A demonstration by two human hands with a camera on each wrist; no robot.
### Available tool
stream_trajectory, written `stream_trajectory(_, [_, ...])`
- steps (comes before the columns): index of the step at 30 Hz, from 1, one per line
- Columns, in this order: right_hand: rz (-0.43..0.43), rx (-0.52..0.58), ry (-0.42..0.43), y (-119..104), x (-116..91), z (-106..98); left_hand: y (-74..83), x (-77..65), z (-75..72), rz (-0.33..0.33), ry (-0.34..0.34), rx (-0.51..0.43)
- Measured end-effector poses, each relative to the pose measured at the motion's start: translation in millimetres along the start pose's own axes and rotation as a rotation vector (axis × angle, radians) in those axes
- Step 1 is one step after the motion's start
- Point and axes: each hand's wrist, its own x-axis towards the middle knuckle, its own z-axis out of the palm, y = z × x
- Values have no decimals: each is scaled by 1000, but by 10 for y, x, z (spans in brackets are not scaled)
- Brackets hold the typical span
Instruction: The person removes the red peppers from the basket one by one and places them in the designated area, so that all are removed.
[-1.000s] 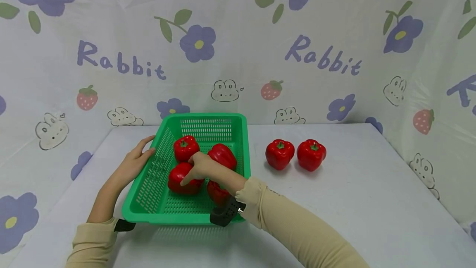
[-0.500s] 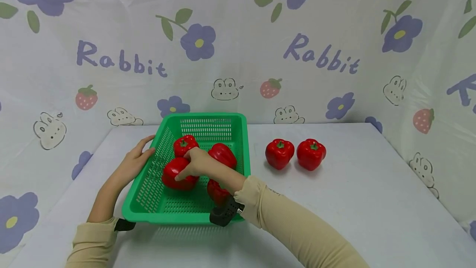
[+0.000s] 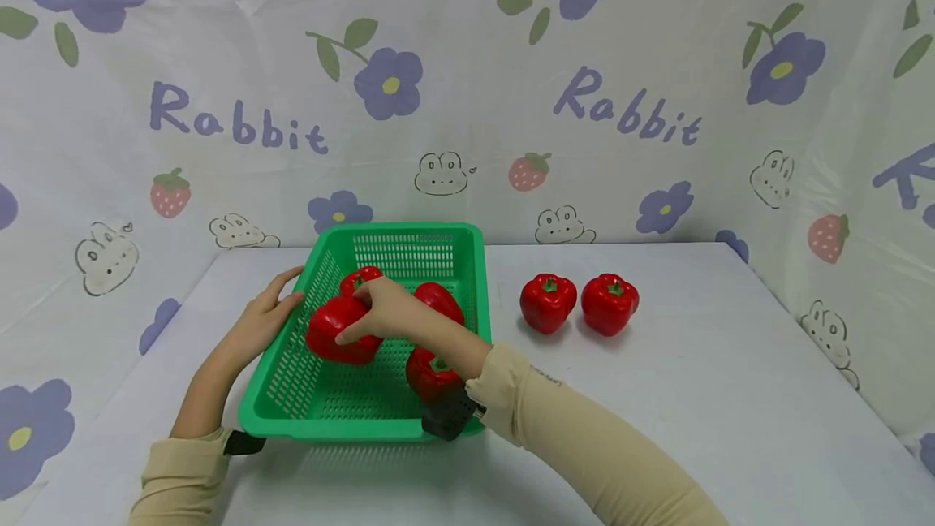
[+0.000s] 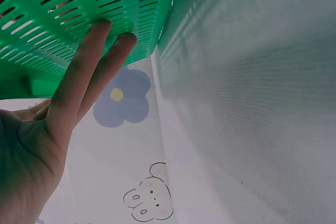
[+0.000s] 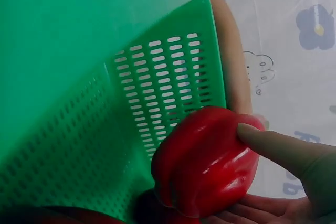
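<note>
head view forward and down, wrist views close — left from outside, right facing inside, green basket (image 3: 351, 429) in all

Left fingers (image 4: 79, 80) bare, right fingers (image 5: 254, 211) bare. Behind left fingers: black wrist camera (image 3: 244, 442), partly hidden, then beige sleeve (image 3: 174, 489), wide folded cuff (image 3: 186, 454). Behind right fingers: boxy black wrist camera (image 3: 448, 414), matching beige sleeve (image 3: 592, 445), folded cuff (image 3: 499, 388), small dark lettering (image 3: 546, 377), unreadable.
</note>
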Motion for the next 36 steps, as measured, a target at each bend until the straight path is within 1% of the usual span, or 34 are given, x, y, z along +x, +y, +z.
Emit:
stream_trajectory(6, [-38,43,-3,3,-82,-96,12,8,4,-3,-9,-21])
stream_trajectory(12, [-71,153,16,19,-195,-202,10,6,6,-5,-10,-31])
stream_trajectory(16, [-88,212,18,44,-284,-265,1,7,4,-10,-9,-22])
stream_trajectory(20, [-98,261,34,100,-367,-332,1,9,-5,-14,-9,1])
stream_trajectory(27, [-121,386,73,254,-486,-446,33,15,-11,-9,-16,0])
stream_trajectory(32, [-149,396,105,368,-574,-536,37,9,-8,-6,-11,4])
stream_trajectory(36, [-148,402,137,452,-628,-614,31,6,-8,-8,-8,10])
